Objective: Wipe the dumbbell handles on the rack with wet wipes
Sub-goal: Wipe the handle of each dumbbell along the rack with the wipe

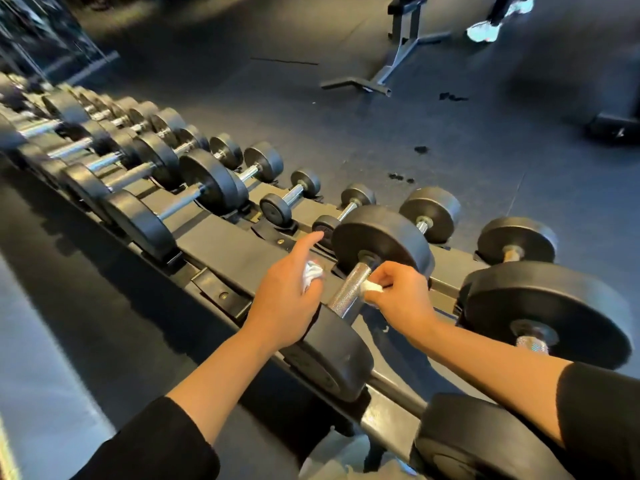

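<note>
A long black rack (225, 244) runs from far left to near right and carries several black dumbbells with chrome handles. One dumbbell lies in front of me, its knurled chrome handle (348, 287) bare between two black heads. My right hand (398, 299) pinches a small white wet wipe (373, 287) against the right side of that handle. My left hand (287, 296) hovers just left of the handle, gripping a crumpled white wipe (313, 273) with its index finger stretched forward.
More dumbbells sit to the right (547, 313) and on the rack's far row (429, 209). A bench frame (391, 64) stands on the dark rubber floor beyond. A person's light shoe (483, 31) shows at the top right.
</note>
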A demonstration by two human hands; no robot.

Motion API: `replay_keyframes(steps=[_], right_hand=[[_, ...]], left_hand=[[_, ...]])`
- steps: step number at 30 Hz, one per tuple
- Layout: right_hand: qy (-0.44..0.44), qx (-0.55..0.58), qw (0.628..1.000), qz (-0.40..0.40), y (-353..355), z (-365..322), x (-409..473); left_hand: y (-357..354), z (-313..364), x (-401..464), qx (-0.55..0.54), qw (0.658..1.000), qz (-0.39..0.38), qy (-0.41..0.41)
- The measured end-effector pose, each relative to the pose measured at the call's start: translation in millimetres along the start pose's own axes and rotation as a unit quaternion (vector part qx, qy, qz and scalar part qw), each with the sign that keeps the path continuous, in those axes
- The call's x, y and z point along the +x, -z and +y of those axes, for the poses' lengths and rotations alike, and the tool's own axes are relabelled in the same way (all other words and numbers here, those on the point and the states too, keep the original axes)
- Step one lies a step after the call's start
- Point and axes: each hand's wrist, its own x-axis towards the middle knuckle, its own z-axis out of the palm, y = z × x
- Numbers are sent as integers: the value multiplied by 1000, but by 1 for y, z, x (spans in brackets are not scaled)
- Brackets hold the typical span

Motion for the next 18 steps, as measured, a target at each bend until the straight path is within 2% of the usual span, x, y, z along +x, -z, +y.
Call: replay_keyframes(steps=[3,11,13,16,18], right_hand=[[10,24,998,-52,-4,-1,-10],[5,36,993,-114,-1,-7,-13],[-8,58,997,-52,3,-8,-9],[17,57,994,92,8,-5,-2],[39,48,993,104,6,-1,-1]], left_hand=[[0,-1,1,-2,1000,5,2],[-1,-1,0,-14,999,29,-7],[-1,-2,-1,-17,999,32,-9],[-1,-3,-1,-17,999,33,-4],[-1,-4,-1,-14,999,32,-2]])
